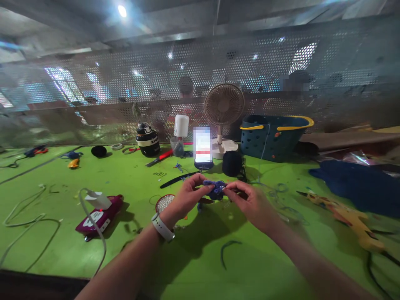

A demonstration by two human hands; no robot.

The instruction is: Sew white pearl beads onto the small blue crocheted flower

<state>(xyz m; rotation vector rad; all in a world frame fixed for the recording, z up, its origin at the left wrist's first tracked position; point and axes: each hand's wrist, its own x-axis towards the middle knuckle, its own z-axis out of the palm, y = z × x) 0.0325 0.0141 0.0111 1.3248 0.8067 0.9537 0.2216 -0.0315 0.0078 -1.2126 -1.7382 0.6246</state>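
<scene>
Both of my hands meet over the middle of the green table (93, 183), pinching a small blue knitted or beaded piece (216, 188) between them. My left hand (190, 192), with a white watch on its wrist, grips the piece's left side with closed fingers. My right hand (248, 199) holds its right side, fingers curled. A thin thread runs from the piece toward a dark ball of yarn (232, 163) behind it. A small round mesh-topped thing (164, 202) lies just under my left wrist.
A lit phone (203, 146) stands behind my hands, by a small fan (223, 109) and a blue basket (272, 136). A magenta device with a white cable (100, 213) lies at left, a yellow glue gun (350, 217) and dark blue cloth (359, 183) at right. A perforated screen backs the table.
</scene>
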